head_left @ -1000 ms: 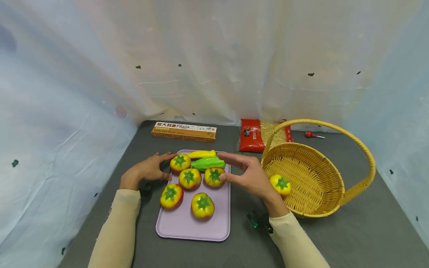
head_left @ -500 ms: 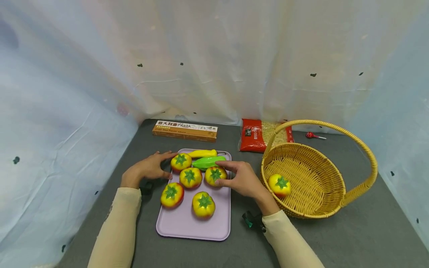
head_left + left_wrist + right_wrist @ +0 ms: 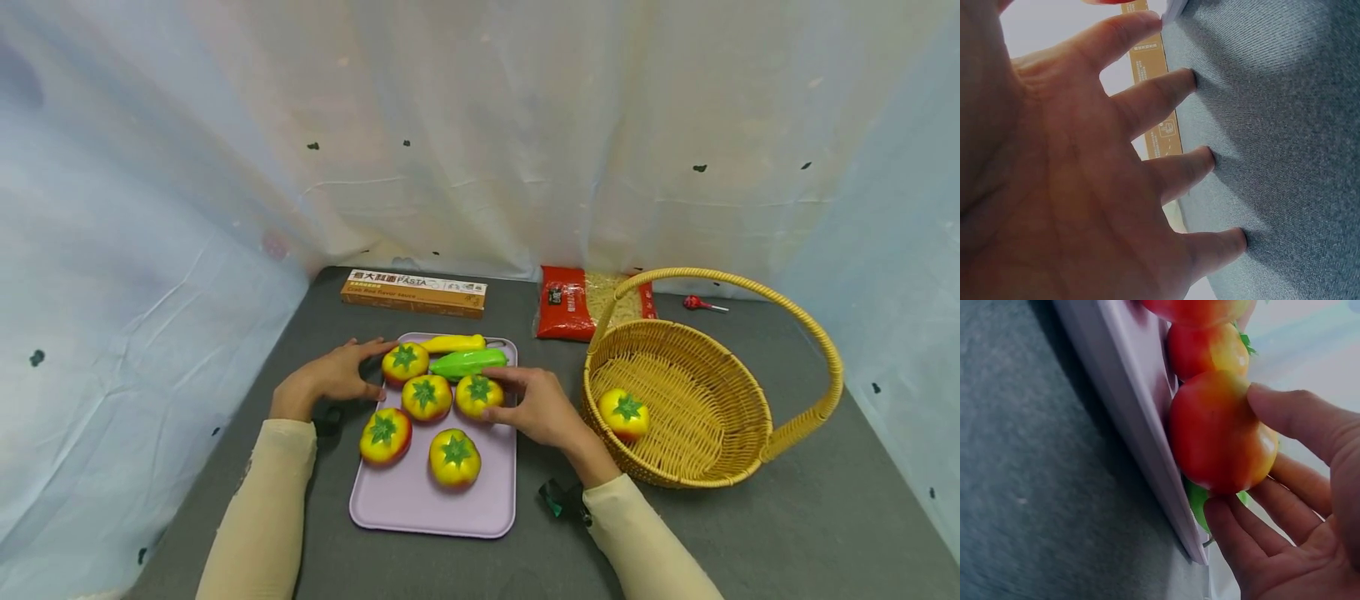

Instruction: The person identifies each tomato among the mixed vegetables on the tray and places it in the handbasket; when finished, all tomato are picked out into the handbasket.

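- Pale sheeting, flecked with dark green, hangs behind and at both sides.
- Table: dark grey, finely textured.
- Basket: yellow wicker with 1 arched handle, standing on the right of the table.
- Tray: lilac, flat, low-rimmed, left of the basket.
- Sleeves: cream, 1 on each forearm, entering from the near edge.
- Left hand: fingers spread at the tray's left side; the index fingertip is at the tray's edge, and 3 other fingertips rest on the table.
- Right hand: thumb and fingers pinch the held fruit from opposite sides, at the tray's right; whether this fruit touches the tray cannot be told.
- Packet: red with a clear window, lying behind the basket, partly crossed by its handle.
- Box: brown and white, marked PASTA, behind the tray.
- Other fruit: 4 on the tray, yellow and red with green caps.
- Basket fruit: 1, of like colouring, against the left inner wall.
- Green vegetable: lying just behind the held fruit.
- Chilli: yellow, along the tray's far end.
- Lollipop: red head, white stick, right of the packet.
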Tool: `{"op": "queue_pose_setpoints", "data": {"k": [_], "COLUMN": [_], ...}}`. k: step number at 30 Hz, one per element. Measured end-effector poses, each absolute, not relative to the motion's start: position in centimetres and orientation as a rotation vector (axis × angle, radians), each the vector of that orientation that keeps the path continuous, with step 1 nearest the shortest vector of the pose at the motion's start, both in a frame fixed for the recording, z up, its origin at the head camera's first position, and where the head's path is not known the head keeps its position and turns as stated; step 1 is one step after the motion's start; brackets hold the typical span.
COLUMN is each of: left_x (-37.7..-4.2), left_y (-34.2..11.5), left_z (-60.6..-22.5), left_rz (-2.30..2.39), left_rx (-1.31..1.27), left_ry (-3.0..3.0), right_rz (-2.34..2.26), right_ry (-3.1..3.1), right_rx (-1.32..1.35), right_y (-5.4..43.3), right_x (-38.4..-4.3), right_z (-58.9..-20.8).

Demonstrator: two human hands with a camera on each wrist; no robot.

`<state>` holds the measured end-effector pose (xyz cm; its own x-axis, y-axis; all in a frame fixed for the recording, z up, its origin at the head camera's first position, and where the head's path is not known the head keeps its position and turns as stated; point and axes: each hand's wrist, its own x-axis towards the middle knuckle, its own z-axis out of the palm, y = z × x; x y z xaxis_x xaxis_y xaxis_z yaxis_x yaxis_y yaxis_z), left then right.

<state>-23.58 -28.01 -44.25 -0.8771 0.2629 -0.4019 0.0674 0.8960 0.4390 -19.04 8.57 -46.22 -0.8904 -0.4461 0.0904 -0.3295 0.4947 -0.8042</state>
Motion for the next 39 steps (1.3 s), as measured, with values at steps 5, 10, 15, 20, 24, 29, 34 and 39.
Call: {"op": "queue_pose_setpoints", "data": {"k": [5,10,15,20,24,29,34,39], "left_x": [-23.7,-23.6,-23.5,-23.4,-23.4,-23.5,-23.5,-23.5], "left_y": [-28.0,-28.0,-28.1,-28.2,-28.2,-28.1,-28.0,-28.0], "left_z": [-44.2,-44.2,-44.1,-44.1,-44.1,-44.2,-44.3,-44.2], "left_rz": [0.578,0.583,0.591,0.608,0.615,0.608,0.608,0.609], "left_rx": [0.247,0.267,0.271,0.279,0.285,0.282,0.273,0.274], "left_ry": [2.598,2.598,2.6,2.599,2.598,2.598,2.597,2.597], "right_rz": [-1.394,-1.394,-1.417,-1.513,-1.559,-1.585,-1.597,-1.596], "right_ry": [2.546,2.536,2.516,2.403,2.377,2.395,2.424,2.465], "right_rx": [-0.687,-0.709,-0.745,-0.756,-0.798,-0.805,-0.75,-0.69], "right_y": [8.4,8.6,9.5,11.6,14.1,17.8,22.1,26.5], "right_x": [-18.8,-18.3,-17.2,-15.9,-14.8,-13.5,-12.4,-10.9], "right_z": [-46.4,-45.7,-43.7,-41.5,-40.3,-39.6,-39.4,-39.1]}}
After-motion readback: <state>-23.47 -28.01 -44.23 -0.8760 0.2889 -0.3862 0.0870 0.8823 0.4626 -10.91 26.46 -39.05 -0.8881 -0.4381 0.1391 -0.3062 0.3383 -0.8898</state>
